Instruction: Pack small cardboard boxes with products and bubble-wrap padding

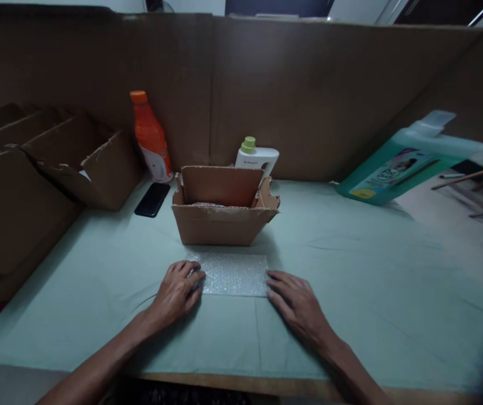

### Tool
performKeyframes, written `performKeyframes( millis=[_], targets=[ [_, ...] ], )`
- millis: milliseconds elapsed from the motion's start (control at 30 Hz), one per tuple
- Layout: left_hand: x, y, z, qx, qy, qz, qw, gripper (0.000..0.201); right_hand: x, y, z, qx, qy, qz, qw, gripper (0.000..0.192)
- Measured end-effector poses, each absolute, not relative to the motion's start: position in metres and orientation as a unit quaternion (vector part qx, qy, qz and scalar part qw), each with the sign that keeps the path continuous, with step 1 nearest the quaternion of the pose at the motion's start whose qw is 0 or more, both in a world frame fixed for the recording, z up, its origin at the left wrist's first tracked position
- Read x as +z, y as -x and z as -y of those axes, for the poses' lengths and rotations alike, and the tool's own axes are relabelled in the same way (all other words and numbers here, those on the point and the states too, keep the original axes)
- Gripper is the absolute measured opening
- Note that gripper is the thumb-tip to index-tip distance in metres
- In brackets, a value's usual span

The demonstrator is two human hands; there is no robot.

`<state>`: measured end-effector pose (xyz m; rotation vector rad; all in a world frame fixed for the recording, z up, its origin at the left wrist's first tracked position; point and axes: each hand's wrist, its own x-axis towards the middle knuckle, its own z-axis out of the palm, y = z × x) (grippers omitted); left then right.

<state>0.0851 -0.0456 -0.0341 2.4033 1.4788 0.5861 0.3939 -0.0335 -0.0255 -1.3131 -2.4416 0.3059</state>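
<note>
View from the head camera, looking down on a table covered with a pale green cloth. A flat sheet of bubble wrap lies on the cloth just in front of a small open cardboard box, close to the table's near edge. The left hand rests palm down at the sheet's left edge, its fingers loosely curled and its fingertips lying on the wrap; nothing is grasped. The right hand lies flat at the sheet's right edge, fingers extended and relaxed, the fingertips touching or just meeting the border of the wrap; it too holds nothing. Behind the box stands a white bottle with a green cap, upright. To the left rear stands an orange bottle, and a black phone lies flat just in front of it. Larger open cardboard boxes occupy the left side. A teal jug lies tilted at the right rear. A tall cardboard wall closes off the back of the table.
</note>
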Motion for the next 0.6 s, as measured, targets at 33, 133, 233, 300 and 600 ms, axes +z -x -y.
performKeyframes(
  millis=[33,133,233,300,600],
  targets=[
    [-0.035,-0.084,0.046,0.207,-0.827,-0.506,0.131,0.033,-0.025,-0.411,0.036,0.091,0.49,0.847,0.186,0.027],
    [-0.033,-0.079,0.044,0.259,-0.812,-0.502,0.147,0.031,-0.021,-0.447,0.035,0.053,0.524,0.824,0.209,0.03],
    [-0.022,-0.062,0.027,0.344,-0.758,-0.535,0.146,0.023,-0.023,-0.452,0.02,0.058,0.52,0.822,0.226,0.031],
    [-0.008,-0.043,0.002,0.374,-0.721,-0.569,0.128,0.023,-0.03,-0.446,0.003,0.065,0.514,0.824,0.229,0.032],
    [0.029,0.006,-0.186,0.295,-0.663,-0.67,0.153,0.021,-0.082,-0.455,-0.048,-0.023,0.494,0.845,0.202,0.036]
  ],
)
